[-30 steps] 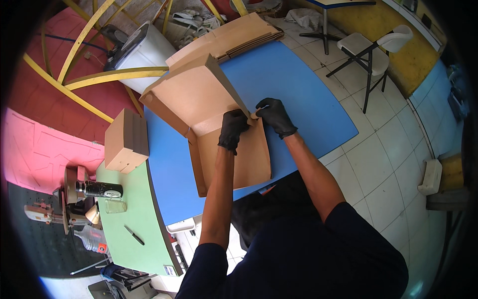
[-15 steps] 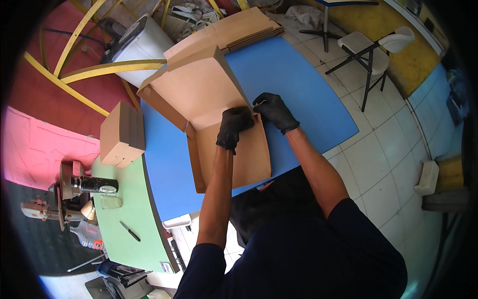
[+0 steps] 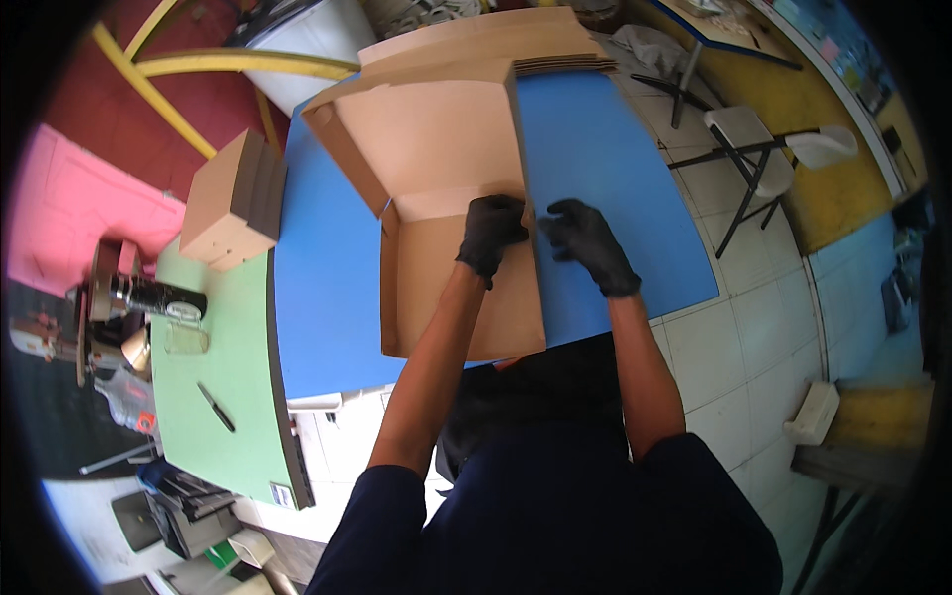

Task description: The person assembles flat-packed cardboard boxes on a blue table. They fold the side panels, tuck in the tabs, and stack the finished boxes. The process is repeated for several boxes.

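A brown cardboard box (image 3: 426,283) stands on the blue table with its lid (image 3: 446,139) raised at the back. My left hand (image 3: 493,233), in a black glove, reaches inside the box. Its fingers are closed on the right side wall, near the fold between base and lid. Just outside that wall, my right hand (image 3: 590,243), also in a black glove, hovers over the tabletop. Its fingers are curved and apart, slightly smeared by motion, and nothing shows in them.
Flat cardboard sheets (image 3: 476,40) are stacked behind the lid on the blue table (image 3: 327,327). To the left, folded boxes (image 3: 233,203) stand by a green table (image 3: 228,347) bearing a knife (image 3: 215,407), a glass (image 3: 186,338) and a black bottle (image 3: 159,297). A folding chair (image 3: 754,149) stands right.
My right hand has come away from the box's right corner and its fingers have spread. My left hand stays at that wall. The whole view has turned a little.
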`<state>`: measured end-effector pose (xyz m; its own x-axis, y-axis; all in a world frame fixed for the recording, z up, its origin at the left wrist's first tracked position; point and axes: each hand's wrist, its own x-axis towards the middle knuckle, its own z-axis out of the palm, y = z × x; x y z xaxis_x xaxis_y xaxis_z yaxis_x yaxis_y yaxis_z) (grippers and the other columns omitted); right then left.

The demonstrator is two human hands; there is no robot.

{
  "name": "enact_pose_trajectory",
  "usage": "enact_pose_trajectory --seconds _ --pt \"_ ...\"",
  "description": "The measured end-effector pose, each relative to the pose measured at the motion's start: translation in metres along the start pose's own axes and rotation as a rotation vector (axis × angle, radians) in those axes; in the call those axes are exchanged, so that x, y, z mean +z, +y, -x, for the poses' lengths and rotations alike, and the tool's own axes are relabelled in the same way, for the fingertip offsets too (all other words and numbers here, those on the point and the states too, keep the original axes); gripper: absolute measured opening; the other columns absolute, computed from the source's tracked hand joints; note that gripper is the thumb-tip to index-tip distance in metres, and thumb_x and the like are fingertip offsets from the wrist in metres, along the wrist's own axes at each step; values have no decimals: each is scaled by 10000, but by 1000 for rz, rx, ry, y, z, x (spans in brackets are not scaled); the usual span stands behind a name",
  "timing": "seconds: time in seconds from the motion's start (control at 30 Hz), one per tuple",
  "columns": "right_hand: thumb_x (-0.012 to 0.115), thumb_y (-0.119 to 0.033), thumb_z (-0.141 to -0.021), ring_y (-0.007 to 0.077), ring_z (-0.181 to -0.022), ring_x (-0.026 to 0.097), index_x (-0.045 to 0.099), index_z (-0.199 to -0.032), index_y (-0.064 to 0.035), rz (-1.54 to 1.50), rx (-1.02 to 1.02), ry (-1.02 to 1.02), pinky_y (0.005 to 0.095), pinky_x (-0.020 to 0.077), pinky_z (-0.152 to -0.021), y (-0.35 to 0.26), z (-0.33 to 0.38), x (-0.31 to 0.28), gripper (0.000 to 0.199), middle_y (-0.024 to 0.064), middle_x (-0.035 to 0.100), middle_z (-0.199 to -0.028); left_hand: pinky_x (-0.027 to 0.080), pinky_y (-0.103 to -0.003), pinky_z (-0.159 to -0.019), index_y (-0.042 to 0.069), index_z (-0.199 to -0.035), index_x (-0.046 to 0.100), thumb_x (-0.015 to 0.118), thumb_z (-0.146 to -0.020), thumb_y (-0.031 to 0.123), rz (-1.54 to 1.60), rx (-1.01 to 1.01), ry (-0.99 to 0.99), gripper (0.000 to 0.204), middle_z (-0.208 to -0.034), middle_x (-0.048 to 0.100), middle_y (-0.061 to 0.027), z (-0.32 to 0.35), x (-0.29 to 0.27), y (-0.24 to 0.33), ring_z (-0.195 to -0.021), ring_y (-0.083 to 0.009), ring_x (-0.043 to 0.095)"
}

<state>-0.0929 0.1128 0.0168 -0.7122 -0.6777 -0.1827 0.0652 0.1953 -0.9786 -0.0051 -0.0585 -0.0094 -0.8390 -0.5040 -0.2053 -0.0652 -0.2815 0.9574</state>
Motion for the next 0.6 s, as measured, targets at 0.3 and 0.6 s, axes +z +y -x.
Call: enact_pose_trajectory --seconds 0.3,0.6 --pt "707 -175 -875 357 -942 750 753 -1039 5 555 -414 213 418 568 -823 7 -3 -2 248 189 772 -1035 537 -303 -667 -4 -991 720 733 -884 138 -719 488 441 178 -849 712 -88 34 -2 25 -761 -167 691" --pt "685 -126 -922 343 -990 745 769 -1134 -18 733 -530 231 398 565 -878 2 -49 -47 253 188 769 -1088 528 -354 -720 -46 -1397 583 801 -901 353 -199 127 566 673 -1292 632 -204 90 -94 18 -848 -222 651"
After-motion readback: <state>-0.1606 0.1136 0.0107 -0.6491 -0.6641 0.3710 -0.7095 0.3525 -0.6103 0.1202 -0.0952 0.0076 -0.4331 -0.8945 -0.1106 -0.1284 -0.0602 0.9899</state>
